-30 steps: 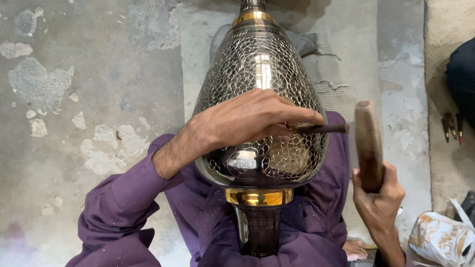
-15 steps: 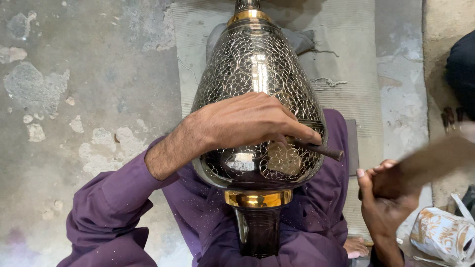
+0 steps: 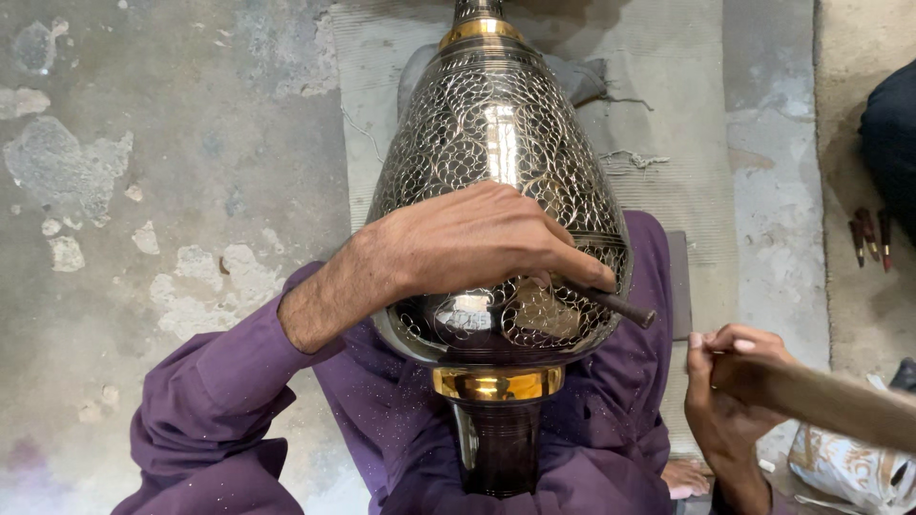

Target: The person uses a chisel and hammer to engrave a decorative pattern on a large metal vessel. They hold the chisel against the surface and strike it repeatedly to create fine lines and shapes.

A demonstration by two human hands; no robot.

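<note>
A large dark metal vase [image 3: 491,124] with fine silver engraving and gold bands lies across my lap, neck pointing away. My left hand [image 3: 458,248] rests on its belly and grips a thin metal chisel [image 3: 620,307], tip pressed to the surface. My right hand [image 3: 730,391] is at the lower right, closed on a wooden mallet [image 3: 821,401] whose head points out to the right, away from the chisel. Purple sleeves and trousers [image 3: 210,401] sit under the vase.
A grey mat [image 3: 668,114] lies under the vase on a patchy concrete floor [image 3: 143,143]. Several small red-tipped tools [image 3: 868,236] lie at the right. A crumpled printed bag [image 3: 844,467] sits at the lower right. Another person's dark clothing [image 3: 892,133] shows at the right edge.
The mallet has gone from upright near the chisel to swung back, low and out to the right. My left hand and chisel stay on the vase.
</note>
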